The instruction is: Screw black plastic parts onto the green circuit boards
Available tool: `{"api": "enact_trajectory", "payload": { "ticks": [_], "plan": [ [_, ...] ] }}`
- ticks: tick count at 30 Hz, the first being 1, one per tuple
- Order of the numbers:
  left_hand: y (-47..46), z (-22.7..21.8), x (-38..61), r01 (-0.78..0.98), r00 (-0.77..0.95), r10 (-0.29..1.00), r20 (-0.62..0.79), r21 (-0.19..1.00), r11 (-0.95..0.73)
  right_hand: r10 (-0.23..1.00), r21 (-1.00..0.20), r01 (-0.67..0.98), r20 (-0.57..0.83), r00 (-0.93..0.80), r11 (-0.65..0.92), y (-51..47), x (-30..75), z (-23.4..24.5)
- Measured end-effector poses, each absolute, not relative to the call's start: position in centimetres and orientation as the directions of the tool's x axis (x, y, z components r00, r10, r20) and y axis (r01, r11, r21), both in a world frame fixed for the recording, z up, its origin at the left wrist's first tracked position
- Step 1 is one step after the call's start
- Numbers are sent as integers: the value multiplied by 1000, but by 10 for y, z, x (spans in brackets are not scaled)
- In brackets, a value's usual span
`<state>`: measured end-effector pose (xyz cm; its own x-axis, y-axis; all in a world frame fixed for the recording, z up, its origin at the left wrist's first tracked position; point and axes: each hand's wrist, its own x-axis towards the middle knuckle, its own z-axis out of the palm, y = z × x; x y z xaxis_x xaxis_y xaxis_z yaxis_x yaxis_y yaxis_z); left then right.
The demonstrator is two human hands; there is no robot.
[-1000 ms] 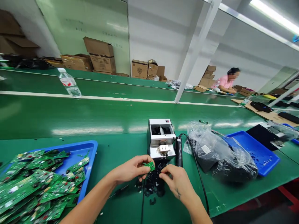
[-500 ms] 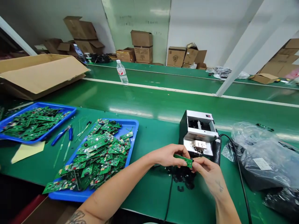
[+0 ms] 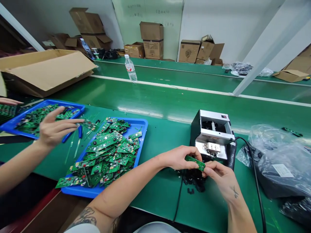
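My left hand (image 3: 178, 157) and my right hand (image 3: 220, 176) pinch the two ends of a small green circuit board (image 3: 195, 162), held level just above a heap of small black parts (image 3: 193, 182) on the green bench. Right behind the board stands a small white and grey machine (image 3: 212, 136) with a black cable (image 3: 252, 174). A blue tray (image 3: 139, 124) heaped with green circuit boards lies to my left.
A co-worker's hand (image 3: 54, 127) reaches over a second blue tray (image 3: 41, 106) of boards at far left, next to blue pliers (image 3: 73, 134). Clear bags of black parts (image 3: 277, 161) lie at right. A water bottle (image 3: 130, 68), an open carton (image 3: 46, 69) and stacked boxes (image 3: 152, 40) stand behind.
My view has swung left, away from the right-hand blue tray. Both hands went from the black parts to holding the board level between them. A co-worker's hand has come in at far left.
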<state>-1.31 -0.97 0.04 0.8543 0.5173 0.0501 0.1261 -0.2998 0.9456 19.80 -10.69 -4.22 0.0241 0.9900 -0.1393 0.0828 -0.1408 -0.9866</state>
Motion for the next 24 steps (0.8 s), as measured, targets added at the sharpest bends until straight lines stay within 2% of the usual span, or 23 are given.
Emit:
{"api": "enact_trajectory", "payload": {
  "ticks": [5,9,11,13,15,17,19,20,24],
  "plan": [
    [-13,2,-12,112,844,529,94,933,-343,990,-985,112,-125,68,-132,-106,194,-42],
    [-14,5,-11,150,806,590,39,952,-268,987,-979,141,-136,86,-147,-109,199,-40],
    [-11,5,-11,156,772,635,8,967,-202,975,-974,188,-89,205,-128,-111,212,-37],
    [-5,4,-11,170,716,697,-34,977,-127,905,-950,282,-4,425,-136,-110,233,-32],
    [1,1,-11,203,643,759,-102,978,-40,790,-863,415,31,612,-287,-104,258,-28],
    [6,-2,-9,232,585,790,-182,971,52,725,-642,528,-65,686,-557,-92,280,-26],
    [8,-6,-7,237,561,789,-250,962,137,705,-525,548,-150,693,-651,-78,293,-29],
    [9,-7,-6,233,558,784,-273,958,168,706,-524,542,-176,686,-657,-70,295,-33],
    [9,-6,-4,225,556,758,-340,940,257,716,-648,456,-203,668,-610,-52,293,-53]
  ]
}}
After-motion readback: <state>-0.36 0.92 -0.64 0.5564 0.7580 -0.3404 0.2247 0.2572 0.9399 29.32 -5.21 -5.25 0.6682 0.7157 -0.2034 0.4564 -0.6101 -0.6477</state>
